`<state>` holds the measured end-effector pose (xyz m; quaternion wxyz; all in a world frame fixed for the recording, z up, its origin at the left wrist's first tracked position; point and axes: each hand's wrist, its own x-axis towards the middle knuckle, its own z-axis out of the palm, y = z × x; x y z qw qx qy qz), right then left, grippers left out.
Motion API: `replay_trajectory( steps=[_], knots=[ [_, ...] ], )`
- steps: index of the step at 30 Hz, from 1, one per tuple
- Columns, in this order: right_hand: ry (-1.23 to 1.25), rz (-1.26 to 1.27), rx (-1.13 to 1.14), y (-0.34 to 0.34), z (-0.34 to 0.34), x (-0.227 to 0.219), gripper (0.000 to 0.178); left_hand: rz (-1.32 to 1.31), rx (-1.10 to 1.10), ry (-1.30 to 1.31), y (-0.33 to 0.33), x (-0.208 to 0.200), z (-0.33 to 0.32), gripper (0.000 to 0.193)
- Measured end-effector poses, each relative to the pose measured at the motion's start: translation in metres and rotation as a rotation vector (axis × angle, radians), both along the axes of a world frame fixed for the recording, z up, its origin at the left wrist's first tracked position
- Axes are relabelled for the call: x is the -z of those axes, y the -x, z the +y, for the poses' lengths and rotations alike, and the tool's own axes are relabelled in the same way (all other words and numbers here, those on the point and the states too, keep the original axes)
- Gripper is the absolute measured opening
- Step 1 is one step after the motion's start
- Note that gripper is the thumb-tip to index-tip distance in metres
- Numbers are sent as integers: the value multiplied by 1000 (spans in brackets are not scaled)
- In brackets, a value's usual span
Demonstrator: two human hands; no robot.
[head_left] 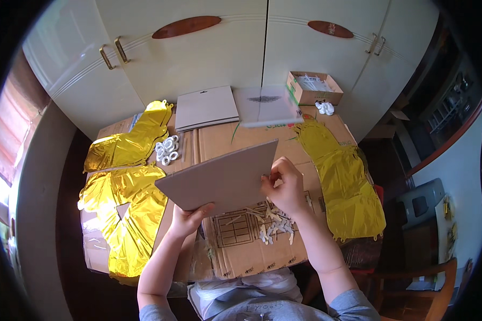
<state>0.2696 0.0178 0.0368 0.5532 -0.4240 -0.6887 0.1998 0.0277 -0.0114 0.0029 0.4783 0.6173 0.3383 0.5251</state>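
Note:
A flat grey cardboard sheet [225,174] is held up tilted over the middle of the table. My left hand [190,218] grips its lower edge, with the thumb on the near face. At the sheet's right side, my right hand [285,184] is closed in a pinch, its fingertips against the face. Whatever lies between those fingertips is too small to make out. Below the sheet and my right hand, a pile of small cardboard scraps [276,227] lies on the cardboard table cover [241,259].
Gold foil balloons [131,214] lie flat at the left, and another gold foil balloon [351,198] at the right. White tape rolls [167,150] sit beside stacked grey sheets [206,108], a clear plastic sheet [268,107] and a box of white sticks [315,88]. Cabinets [193,59] stand behind.

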Motion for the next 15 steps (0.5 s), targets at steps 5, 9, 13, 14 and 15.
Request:
replay_trajectory(
  steps=[5, 9, 13, 14, 15],
  knots=[
    [143, 313, -386, -8, 9, 3, 12, -84, 24, 176, 4, -5, 2, 23],
    [564, 507, -669, -21, 7, 3, 14, -159, 65, 317, 7, -4, 3, 31],
    [672, 538, -744, -22, 5, 4, 14, -195, 143, 367, 8, -6, 5, 36],
    [679, 550, -778, -22, 6, 7, 14, -195, 154, 363, 8, -6, 5, 37],
    [687, 561, -811, -23, 6, 8, 13, -194, 164, 359, 8, -6, 6, 39]
  ],
)
